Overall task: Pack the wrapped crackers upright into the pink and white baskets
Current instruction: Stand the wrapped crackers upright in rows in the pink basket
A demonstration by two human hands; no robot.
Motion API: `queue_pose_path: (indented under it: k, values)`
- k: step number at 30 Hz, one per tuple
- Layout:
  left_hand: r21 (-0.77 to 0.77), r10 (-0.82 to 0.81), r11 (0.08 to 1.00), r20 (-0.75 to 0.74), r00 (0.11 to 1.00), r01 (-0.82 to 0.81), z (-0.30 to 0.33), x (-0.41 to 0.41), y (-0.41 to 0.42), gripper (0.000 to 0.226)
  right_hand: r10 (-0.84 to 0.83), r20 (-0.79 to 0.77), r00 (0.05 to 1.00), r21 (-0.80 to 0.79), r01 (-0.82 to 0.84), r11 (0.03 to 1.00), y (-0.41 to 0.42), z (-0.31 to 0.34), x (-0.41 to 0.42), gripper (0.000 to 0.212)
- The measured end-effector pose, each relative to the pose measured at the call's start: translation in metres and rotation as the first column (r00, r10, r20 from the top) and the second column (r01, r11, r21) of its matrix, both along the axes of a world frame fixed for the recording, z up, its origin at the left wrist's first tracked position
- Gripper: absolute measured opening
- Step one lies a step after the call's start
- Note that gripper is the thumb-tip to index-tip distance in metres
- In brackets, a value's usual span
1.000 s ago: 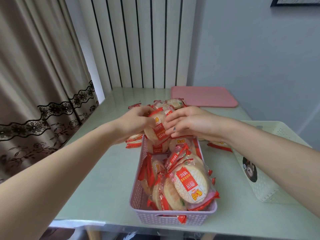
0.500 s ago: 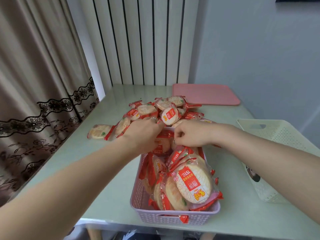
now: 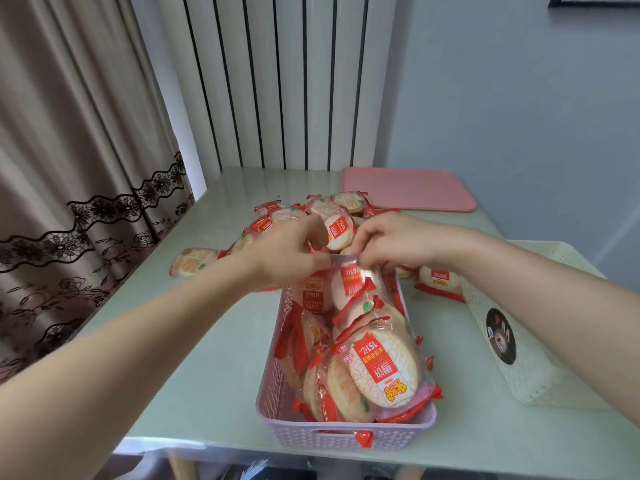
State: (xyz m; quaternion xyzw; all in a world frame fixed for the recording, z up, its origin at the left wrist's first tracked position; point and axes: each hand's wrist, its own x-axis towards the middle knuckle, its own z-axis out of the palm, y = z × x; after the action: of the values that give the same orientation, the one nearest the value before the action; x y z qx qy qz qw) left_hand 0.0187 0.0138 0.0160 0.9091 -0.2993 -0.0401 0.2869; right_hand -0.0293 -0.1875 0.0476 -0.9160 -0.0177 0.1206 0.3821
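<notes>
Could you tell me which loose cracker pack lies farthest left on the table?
The lone pack left of the left hand, lying flat apart from the pile.

— What does the tabletop look like?
— A pale green table [image 3: 207, 341], glossy, with a flat pink lid or tray [image 3: 408, 188] lying at its far right corner.
— And behind it?
— A white panel with thin vertical black stripes [image 3: 287, 81], and a plain grey-blue wall [image 3: 519, 98] to its right with the corner of a dark picture frame [image 3: 594, 1] at the top.
— On the left?
— Beige curtains [image 3: 69, 133] trimmed with a black floral lace band [image 3: 86, 220].
</notes>
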Motion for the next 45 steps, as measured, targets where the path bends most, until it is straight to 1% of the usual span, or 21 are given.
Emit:
queue_pose_path:
  k: [2,4,7,9,11,13,15,17,19,22,26,29,31,32,34,35,37,39,40,42,45]
  values:
    - [-0.088,-0.028,0.996,-0.178,0.984,0.013,0.005,-0.002,0.000,0.058,-0.101,0.008,0.995,0.154,0.099,0.983,-0.010,0.003,-0.001,0.019]
    - [-0.125,-0.023,0.992,-0.274,0.962,-0.012,0.005,-0.004,-0.001,0.064,-0.167,0.005,0.986,0.286,0.159,0.945,-0.015,0.004,-0.001,0.021]
    - [-0.183,0.000,0.981,-0.340,0.940,-0.066,0.001,-0.003,-0.003,0.067,-0.223,-0.028,0.974,0.486,0.208,0.849,-0.021,0.005,-0.001,0.018]
    - [-0.231,-0.008,0.969,-0.370,0.929,-0.084,-0.001,-0.003,-0.003,0.063,-0.214,-0.074,0.974,0.599,0.215,0.771,-0.024,0.005,-0.002,0.020]
    - [-0.279,-0.022,0.956,-0.365,0.931,-0.087,0.000,-0.002,-0.003,0.054,-0.174,-0.115,0.978,0.640,0.207,0.740,-0.027,0.004,-0.005,0.023]
    - [-0.339,-0.024,0.934,-0.372,0.928,-0.112,0.004,-0.004,-0.004,0.040,-0.135,-0.107,0.985,0.549,0.171,0.818,-0.029,0.003,-0.007,0.029]
    - [-0.380,-0.011,0.915,-0.357,0.934,-0.134,0.010,-0.005,-0.006,0.031,-0.130,-0.007,0.992,0.342,0.124,0.932,-0.030,0.001,-0.007,0.050]
    - [-0.383,0.002,0.916,-0.299,0.954,-0.122,0.016,-0.003,-0.007,0.028,-0.144,0.152,0.978,0.223,0.108,0.969,-0.027,0.003,-0.007,0.070]
    - [-0.398,-0.009,0.913,-0.251,0.968,-0.095,0.019,-0.001,-0.010,0.027,-0.114,0.287,0.951,0.217,0.051,0.975,-0.022,0.007,-0.007,0.078]
    - [-0.400,-0.024,0.916,-0.140,0.990,-0.035,0.015,-0.005,-0.018,0.028,-0.004,0.360,0.933,0.127,-0.045,0.991,-0.013,0.005,-0.008,0.081]
    - [-0.379,-0.050,0.924,-0.019,0.999,0.040,0.006,-0.014,-0.027,0.031,0.112,0.418,0.901,-0.164,-0.047,0.985,-0.004,-0.011,-0.010,0.076]
    - [-0.242,-0.006,0.970,0.120,0.993,0.035,0.002,-0.014,-0.027,0.034,0.191,0.453,0.871,-0.317,-0.043,0.947,-0.006,-0.015,-0.010,0.065]
    - [-0.099,0.077,0.994,0.277,0.958,-0.051,0.001,-0.013,-0.025,0.032,0.196,0.468,0.861,-0.343,-0.027,0.939,-0.012,-0.014,-0.008,0.066]
    - [-0.038,0.095,0.995,0.317,0.944,-0.088,0.002,-0.014,-0.023,0.028,0.186,0.480,0.857,-0.339,-0.015,0.941,-0.016,-0.014,-0.007,0.067]
    - [0.109,0.050,0.991,0.261,0.964,-0.081,0.002,-0.018,-0.018,0.019,0.181,0.514,0.838,-0.335,0.002,0.942,-0.024,-0.013,-0.003,0.062]
    - [0.203,0.004,0.978,0.179,0.984,-0.041,0.001,-0.020,-0.017,0.018,0.187,0.529,0.828,-0.346,0.009,0.938,-0.027,-0.012,0.000,0.057]
    - [0.356,-0.094,0.928,-0.055,0.994,0.107,-0.002,-0.026,-0.019,0.027,0.211,0.534,0.819,-0.379,0.009,0.925,-0.031,-0.014,0.004,0.047]
    - [0.410,-0.119,0.883,-0.274,0.954,0.227,-0.006,-0.036,-0.026,0.040,0.252,0.515,0.819,-0.404,-0.026,0.914,-0.029,-0.017,0.004,0.041]
    - [0.427,-0.099,0.872,-0.329,0.939,0.241,-0.009,-0.039,-0.031,0.045,0.269,0.509,0.818,-0.418,-0.038,0.908,-0.027,-0.019,0.004,0.040]
    - [0.448,-0.052,0.866,-0.359,0.932,0.221,-0.016,-0.039,-0.040,0.049,0.293,0.518,0.804,-0.444,-0.041,0.895,-0.022,-0.020,0.003,0.039]
    - [0.434,-0.028,0.870,-0.429,0.903,0.233,-0.019,-0.035,-0.046,0.038,0.271,0.540,0.797,-0.421,-0.024,0.907,-0.018,-0.021,0.004,0.035]
